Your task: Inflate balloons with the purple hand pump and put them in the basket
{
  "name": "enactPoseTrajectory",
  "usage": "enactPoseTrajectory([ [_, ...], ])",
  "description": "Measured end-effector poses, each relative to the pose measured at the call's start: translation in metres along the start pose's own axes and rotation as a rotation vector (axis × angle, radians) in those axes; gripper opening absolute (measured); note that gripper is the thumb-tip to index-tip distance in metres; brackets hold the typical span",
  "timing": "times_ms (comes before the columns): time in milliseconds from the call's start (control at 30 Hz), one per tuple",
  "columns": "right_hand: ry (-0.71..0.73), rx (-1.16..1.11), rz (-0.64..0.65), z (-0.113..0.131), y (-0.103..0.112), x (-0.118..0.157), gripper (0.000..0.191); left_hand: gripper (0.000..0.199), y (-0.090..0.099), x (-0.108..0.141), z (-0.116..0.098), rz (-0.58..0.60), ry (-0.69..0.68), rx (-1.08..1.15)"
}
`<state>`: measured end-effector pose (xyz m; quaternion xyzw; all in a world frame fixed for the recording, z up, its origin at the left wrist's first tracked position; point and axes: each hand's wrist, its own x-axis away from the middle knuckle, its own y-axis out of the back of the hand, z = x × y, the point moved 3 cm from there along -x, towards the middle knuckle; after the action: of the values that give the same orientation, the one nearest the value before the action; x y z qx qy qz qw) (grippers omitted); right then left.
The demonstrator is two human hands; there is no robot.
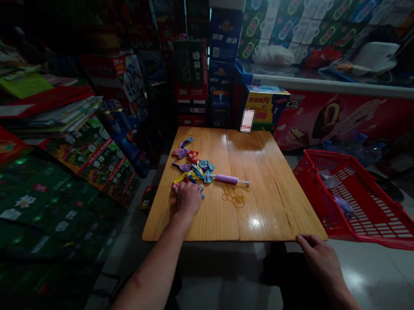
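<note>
My left hand (188,199) reaches over the left side of a small wooden table (260,169), fingers bent and apart, touching the near end of a colourful pile. The limp, patterned pieces (195,168) look like uninflated balloons; those beneath my fingers are partly hidden. A purple syringe-like pump (226,178) with a pale plunger lies beside the pile, pointing right. Just below it are several loose rubber bands (236,199). At the table's near right corner, my right hand (319,256) grips the edge, its thumb side uppermost and its other fingers mostly hidden.
A red plastic basket (355,198) stands on the floor right of the table, with a purple item inside. Stacked green cartons (24,213) line the left. Boxes (190,63) and a yellow box (261,105) stand behind the table. A blurred-out item (247,121) is at its back edge.
</note>
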<state>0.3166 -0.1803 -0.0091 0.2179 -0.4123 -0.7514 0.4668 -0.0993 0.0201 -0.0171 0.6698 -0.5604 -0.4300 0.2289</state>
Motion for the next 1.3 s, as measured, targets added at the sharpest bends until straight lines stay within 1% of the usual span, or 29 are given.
enactPoseTrajectory([
  [67, -0.004, -0.007, 0.011, 0.005, -0.005, -0.001, 0.039, 0.019, 0.009, -0.007, 0.003, -0.036, 0.015, 0.006],
  [133, -0.005, -0.024, 0.003, 0.012, -0.010, 0.001, 0.038, 0.022, 0.022, -0.016, 0.006, -0.105, 0.038, 0.086],
  [200, 0.002, -0.080, -0.020, 0.025, -0.018, 0.004, 0.038, 0.026, 0.033, -0.024, 0.010, -0.162, 0.107, 0.293],
  [233, 0.014, -0.129, -0.023, 0.034, -0.024, 0.004, 0.037, 0.029, 0.035, -0.028, 0.012, -0.172, 0.169, 0.442],
  [267, 0.033, -0.202, 0.006, 0.046, -0.033, 0.004, 0.036, 0.032, 0.034, -0.031, 0.014, -0.168, 0.245, 0.611],
  [367, 0.160, -0.449, 0.182, 0.096, -0.065, -0.002, 0.032, 0.040, 0.020, -0.034, 0.014, -0.101, 0.464, 1.136],
  [433, 0.212, -0.608, 0.260, 0.135, -0.086, -0.013, 0.029, 0.040, 0.008, -0.033, 0.006, -0.017, 0.550, 1.380],
  [500, 0.217, -0.757, 0.357, 0.171, -0.105, -0.029, 0.029, 0.036, -0.003, -0.030, -0.005, 0.070, 0.593, 1.492],
  [567, 0.176, -0.896, 0.464, 0.199, -0.121, -0.046, 0.037, 0.031, -0.012, -0.028, -0.018, 0.134, 0.605, 1.522],
  [600, 0.156, -0.954, 0.511, 0.209, -0.128, -0.054, 0.043, 0.029, -0.016, -0.026, -0.024, 0.166, 0.606, 1.527],
  [667, 0.148, -1.017, 0.583, 0.222, -0.139, -0.069, 0.051, 0.029, -0.024, -0.025, -0.034, 0.234, 0.601, 1.536],
  [733, 0.165, -1.040, 0.617, 0.226, -0.149, -0.082, 0.050, 0.029, -0.032, -0.025, -0.040, 0.290, 0.589, 1.555],
  [800, 0.180, -1.026, 0.629, 0.224, -0.158, -0.092, 0.035, 0.028, -0.041, -0.027, -0.042, 0.312, 0.584, 1.574],
  [867, 0.166, -1.015, 0.616, 0.219, -0.165, -0.100, 0.022, 0.026, -0.050, -0.030, -0.040, 0.294, 0.609, 1.571],
  [933, 0.140, -1.023, 0.573, 0.213, -0.167, -0.106, 0.022, 0.027, -0.057, -0.034, -0.036, 0.245, 0.659, 1.526],
  [1033, 0.128, -1.008, 0.518, 0.206, -0.165, -0.112, 0.025, 0.029, -0.063, -0.039, -0.034, 0.185, 0.708, 1.460],
  [1067, 0.133, -0.992, 0.504, 0.204, -0.163, -0.113, 0.025, 0.031, -0.064, -0.040, -0.036, 0.187, 0.708, 1.460],
  [1167, 0.144, -0.958, 0.476, 0.198, -0.158, -0.114, 0.025, 0.032, -0.067, -0.040, -0.043, 0.254, 0.654, 1.461],
  [1233, 0.139, -0.946, 0.459, 0.194, -0.155, -0.114, 0.024, 0.031, -0.069, -0.038, -0.047, 0.266, 0.618, 1.390],
  [1300, 0.117, -0.933, 0.435, 0.188, -0.153, -0.116, 0.025, 0.032, -0.071, -0.037, -0.047, 0.244, 0.608, 1.279],
])
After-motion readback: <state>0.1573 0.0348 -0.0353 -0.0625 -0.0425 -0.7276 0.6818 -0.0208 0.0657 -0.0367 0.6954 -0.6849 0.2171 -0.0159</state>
